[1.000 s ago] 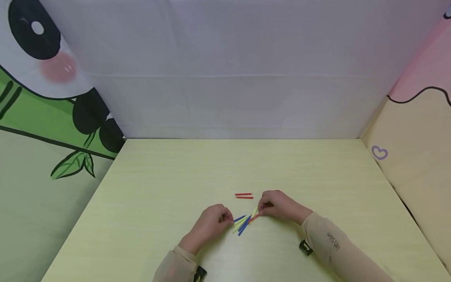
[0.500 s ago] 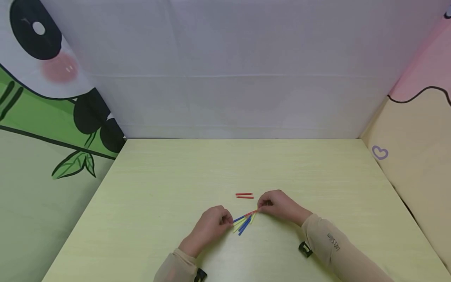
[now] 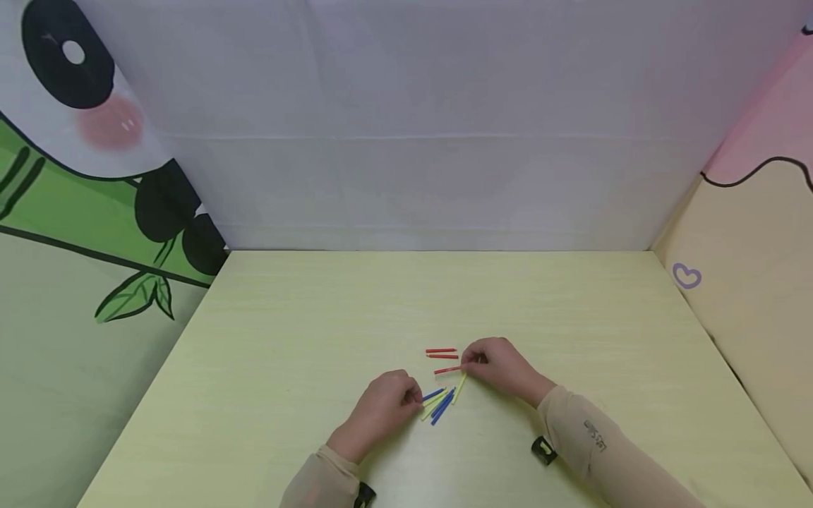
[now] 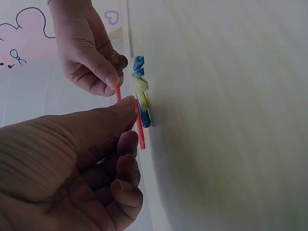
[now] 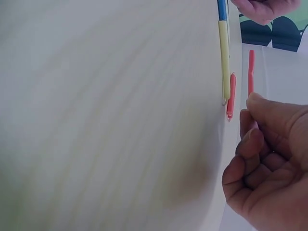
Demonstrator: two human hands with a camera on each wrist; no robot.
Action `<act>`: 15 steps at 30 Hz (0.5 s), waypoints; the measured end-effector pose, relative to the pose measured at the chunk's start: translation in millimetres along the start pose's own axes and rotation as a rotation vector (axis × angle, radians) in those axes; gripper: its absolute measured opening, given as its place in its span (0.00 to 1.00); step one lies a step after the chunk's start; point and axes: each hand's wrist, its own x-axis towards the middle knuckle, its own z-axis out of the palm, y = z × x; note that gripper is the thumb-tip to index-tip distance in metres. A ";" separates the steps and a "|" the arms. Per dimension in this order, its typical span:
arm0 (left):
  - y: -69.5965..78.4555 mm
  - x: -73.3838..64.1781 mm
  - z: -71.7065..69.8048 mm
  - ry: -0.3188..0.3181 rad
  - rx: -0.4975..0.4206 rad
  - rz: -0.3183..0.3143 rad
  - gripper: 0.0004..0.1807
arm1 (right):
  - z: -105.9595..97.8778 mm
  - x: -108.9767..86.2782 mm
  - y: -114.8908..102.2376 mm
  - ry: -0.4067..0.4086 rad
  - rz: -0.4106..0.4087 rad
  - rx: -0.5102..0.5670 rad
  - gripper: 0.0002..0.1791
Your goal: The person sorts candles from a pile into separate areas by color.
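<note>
My right hand (image 3: 498, 363) pinches one end of a thin red stick (image 3: 447, 370) between thumb and index finger; in the right wrist view the stick (image 5: 251, 72) points up out of the fingertips, with a slight bend. Nearer me lies a loose bunch of similar sticks: several blue (image 3: 443, 407) and yellow (image 3: 460, 389) ones. My left hand (image 3: 387, 402) stays at the bunch's left side, fingers loosely curled, tips right by the end of a blue stick (image 3: 434, 394). The left wrist view shows nothing between its thumb and fingers.
Two red sticks (image 3: 441, 351) lie side by side just beyond the held one, parallel to the back edge. The pale table (image 3: 305, 303) meets a light back wall (image 3: 406, 176), with cartoon-printed panels to the left and right.
The red stick, earlier over the bunch, has moved away from me in my right hand toward the red pair, and lies more level across the view. My left hand has hardly moved.
</note>
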 end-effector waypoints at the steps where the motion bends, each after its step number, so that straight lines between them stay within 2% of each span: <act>1: 0.0 0.1 0.2 0.000 0.000 0.000 0.06 | 0.6 0.8 -0.9 0.008 0.011 0.002 0.02; 8: 0.2 0.3 0.1 -0.002 0.005 -0.002 0.06 | 5.8 6.9 -4.5 0.052 0.085 0.010 0.02; 15: -0.7 0.8 -0.2 -0.015 -0.021 -0.009 0.07 | 8.8 12.2 -5.8 0.090 0.092 0.041 0.02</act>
